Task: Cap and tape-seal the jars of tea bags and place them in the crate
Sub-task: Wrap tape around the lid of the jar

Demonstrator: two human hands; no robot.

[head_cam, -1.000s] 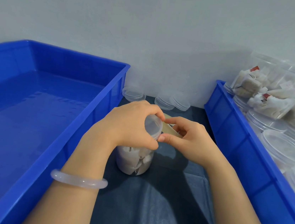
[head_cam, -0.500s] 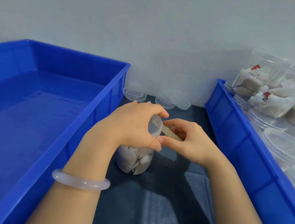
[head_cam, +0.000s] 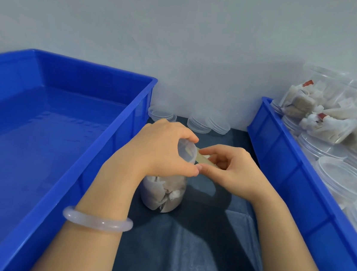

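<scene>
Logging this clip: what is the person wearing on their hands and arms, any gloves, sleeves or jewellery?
No gloves and no sleeves show; both forearms are bare down to the bottom edge of the frame. The left hand has a smooth, round, milky translucent bangle at its wrist. The right hand and its wrist carry nothing. No ring or watch shows on either hand.

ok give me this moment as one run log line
step: tape-sealing | left hand: grips lid of jar | right hand: pinches tape strip at lid | jar: on dark mat, not yet crated
</scene>
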